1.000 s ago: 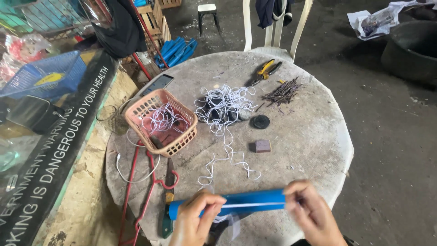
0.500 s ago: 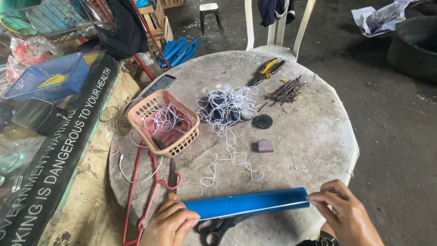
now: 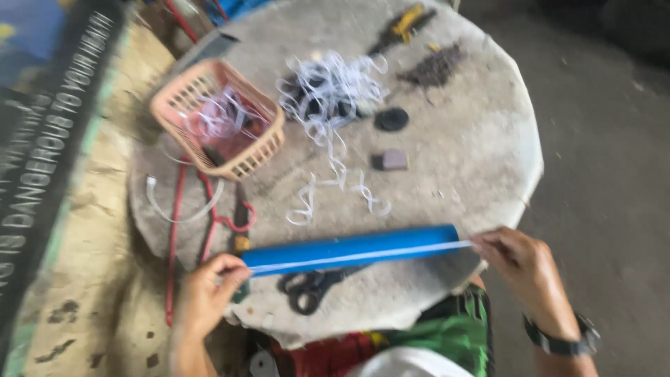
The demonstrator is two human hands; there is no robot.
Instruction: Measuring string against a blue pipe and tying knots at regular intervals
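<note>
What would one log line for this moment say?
left hand: grips blue tube end | right hand: pinches white strip along tube | below tube: black scissors | behind: pink basket, round table

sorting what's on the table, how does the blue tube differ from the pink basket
The blue tube is a long, closed cylinder held off the table by both hands; the pink basket is a squat, open lattice box resting on the table. A single white strip runs along the tube; the basket holds a tangle of them. Both look like plastic.
</note>
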